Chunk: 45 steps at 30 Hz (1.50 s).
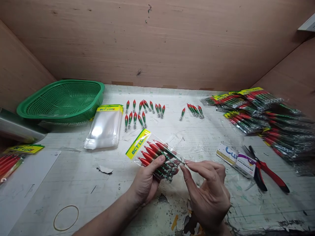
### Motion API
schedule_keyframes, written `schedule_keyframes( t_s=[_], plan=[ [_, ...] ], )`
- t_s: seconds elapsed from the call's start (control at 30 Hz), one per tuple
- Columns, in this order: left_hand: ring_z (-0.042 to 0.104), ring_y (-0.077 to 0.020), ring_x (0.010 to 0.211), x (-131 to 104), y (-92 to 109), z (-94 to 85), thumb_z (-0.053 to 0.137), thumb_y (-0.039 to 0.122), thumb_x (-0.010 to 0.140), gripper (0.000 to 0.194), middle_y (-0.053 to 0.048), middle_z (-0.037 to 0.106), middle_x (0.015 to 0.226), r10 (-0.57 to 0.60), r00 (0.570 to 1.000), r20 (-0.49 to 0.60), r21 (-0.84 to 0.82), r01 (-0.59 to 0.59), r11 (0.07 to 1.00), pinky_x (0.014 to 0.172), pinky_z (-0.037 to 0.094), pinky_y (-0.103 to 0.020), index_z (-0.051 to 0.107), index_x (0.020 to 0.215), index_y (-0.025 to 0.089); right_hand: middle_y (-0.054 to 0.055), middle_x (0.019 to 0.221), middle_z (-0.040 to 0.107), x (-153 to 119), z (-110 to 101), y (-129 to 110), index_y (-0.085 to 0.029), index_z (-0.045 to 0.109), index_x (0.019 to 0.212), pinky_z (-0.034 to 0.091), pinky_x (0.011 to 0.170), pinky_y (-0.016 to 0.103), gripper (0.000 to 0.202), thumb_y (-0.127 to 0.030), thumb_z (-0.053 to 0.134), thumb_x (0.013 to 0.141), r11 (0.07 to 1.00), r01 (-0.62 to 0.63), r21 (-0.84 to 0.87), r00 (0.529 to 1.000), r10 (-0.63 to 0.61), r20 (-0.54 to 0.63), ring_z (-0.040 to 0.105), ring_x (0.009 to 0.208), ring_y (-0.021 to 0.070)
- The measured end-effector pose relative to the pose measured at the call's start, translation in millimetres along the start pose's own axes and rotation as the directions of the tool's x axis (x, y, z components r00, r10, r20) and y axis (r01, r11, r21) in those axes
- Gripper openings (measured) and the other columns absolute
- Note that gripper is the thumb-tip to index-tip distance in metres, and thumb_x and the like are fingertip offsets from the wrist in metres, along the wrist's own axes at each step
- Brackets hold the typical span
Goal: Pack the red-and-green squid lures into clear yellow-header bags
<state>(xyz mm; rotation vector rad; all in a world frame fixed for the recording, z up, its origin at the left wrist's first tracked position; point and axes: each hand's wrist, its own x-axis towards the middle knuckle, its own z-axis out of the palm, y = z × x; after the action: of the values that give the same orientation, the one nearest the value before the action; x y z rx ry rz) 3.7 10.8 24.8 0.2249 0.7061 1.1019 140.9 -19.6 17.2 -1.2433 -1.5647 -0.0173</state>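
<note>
Near the table's front edge, the left hand (145,182) grips a clear plastic bag of red-and-green lures (157,155) with a yellow header, steadying it, while the right hand (209,190) pinches the bag's open end, keeping the lures inside.

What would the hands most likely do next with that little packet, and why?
Probably press the open mouth shut. The left hand grips the packet of lures, which already looks full, and the right hand's fingertips pinch its open end, where the lure tips poke toward the edge.
</note>
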Motion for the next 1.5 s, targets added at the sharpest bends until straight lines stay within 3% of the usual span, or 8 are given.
schedule_keyframes(
  t_s=[0.33,0.57,0.8,0.93,1.0,1.07,1.3,1.5],
  plan=[
    [0.068,-0.0211,0.082,-1.4,-3.1,-3.6,0.071,0.019,0.076,0.046,-0.010,0.071,0.095,-0.054,0.997,0.050,-0.014,0.055,0.998,0.071,0.059,-0.036,0.058,0.120,0.014,0.003,0.085,0.052,3.1,-1.1,2.4,-0.020,0.061,0.094,0.043,0.073,0.035,0.019,-0.014,0.072,0.079,0.995,-0.099,0.022,0.995,0.099,-0.003,0.051,0.083,0.0184],
    [0.067,-0.0194,0.076,7.5,0.7,-12.1,0.068,0.020,0.076,0.024,-0.013,0.070,0.092,-0.291,0.954,0.080,0.112,0.281,0.953,0.071,0.057,-0.034,0.065,0.098,0.009,0.007,0.097,0.051,15.8,-29.7,23.9,-0.021,0.063,0.099,0.049,0.075,0.029,0.014,-0.016,0.061,0.086,0.964,-0.116,0.239,0.878,-0.013,0.479,0.054,0.091,0.0180],
    [0.064,-0.0167,0.075,18.4,5.0,-17.5,0.069,0.033,0.075,0.043,-0.010,0.067,0.096,-0.366,0.930,-0.030,0.492,0.333,0.804,0.066,0.053,-0.029,0.058,0.112,0.013,0.004,0.077,0.052,-16.3,-30.5,31.7,-0.016,0.061,0.089,0.044,0.058,0.024,0.012,-0.008,0.052,0.089,0.985,0.018,0.170,0.865,-0.101,0.492,0.051,0.070,0.0132],
    [0.064,-0.0225,0.067,2.9,23.4,-14.6,0.060,0.046,0.081,0.070,-0.006,0.065,0.081,0.008,0.990,-0.141,0.956,0.134,0.260,0.061,0.048,-0.034,0.033,0.138,0.016,0.005,0.076,0.052,-30.6,-29.2,33.9,-0.015,0.059,0.087,0.042,0.061,0.027,0.013,-0.006,0.050,0.089,0.987,0.142,0.071,0.868,-0.158,0.471,0.049,0.070,0.0147],
    [0.064,-0.0258,0.070,-15.5,27.4,-15.8,0.055,0.043,0.084,0.063,-0.006,0.065,0.076,0.250,0.965,-0.079,0.978,0.124,-0.166,0.063,0.044,-0.035,0.036,0.137,0.015,0.006,0.079,0.053,-30.7,-34.5,34.8,-0.015,0.059,0.089,0.042,0.062,0.028,0.012,-0.009,0.049,0.090,0.985,0.164,0.046,0.846,-0.164,0.507,0.049,0.072,0.0159],
    [0.063,-0.0256,0.071,-36.1,21.3,-19.5,0.051,0.041,0.086,0.053,-0.005,0.065,0.075,0.305,0.952,-0.025,0.935,0.131,-0.331,0.063,0.042,-0.034,0.043,0.133,0.018,0.006,0.082,0.053,-28.8,-42.6,33.7,-0.016,0.058,0.093,0.043,0.063,0.028,0.009,-0.012,0.050,0.091,0.992,0.102,0.077,0.827,-0.128,0.548,0.051,0.074,0.0162],
    [0.060,-0.0151,0.061,-59.0,-39.3,-39.7,0.054,0.029,0.080,0.062,0.000,0.062,0.075,0.207,0.978,-0.028,0.979,-0.015,0.204,0.063,0.049,-0.029,0.033,0.136,0.016,0.003,0.081,0.055,-42.3,-44.7,19.7,-0.018,0.059,0.095,0.045,0.061,0.022,0.014,-0.011,0.047,0.092,0.958,-0.150,0.244,0.636,-0.095,0.766,0.055,0.071,0.0127],
    [0.058,-0.0127,0.057,-49.5,-44.8,-41.7,0.063,0.031,0.072,0.072,0.004,0.057,0.071,0.096,0.980,-0.175,0.772,0.076,0.631,0.059,0.050,-0.028,0.030,0.134,0.015,0.002,0.081,0.055,-62.5,-21.9,17.1,-0.017,0.058,0.087,0.043,0.062,0.022,0.009,-0.009,0.054,0.088,0.929,-0.286,0.236,0.614,-0.012,0.789,0.056,0.070,0.0128]
  ],
)
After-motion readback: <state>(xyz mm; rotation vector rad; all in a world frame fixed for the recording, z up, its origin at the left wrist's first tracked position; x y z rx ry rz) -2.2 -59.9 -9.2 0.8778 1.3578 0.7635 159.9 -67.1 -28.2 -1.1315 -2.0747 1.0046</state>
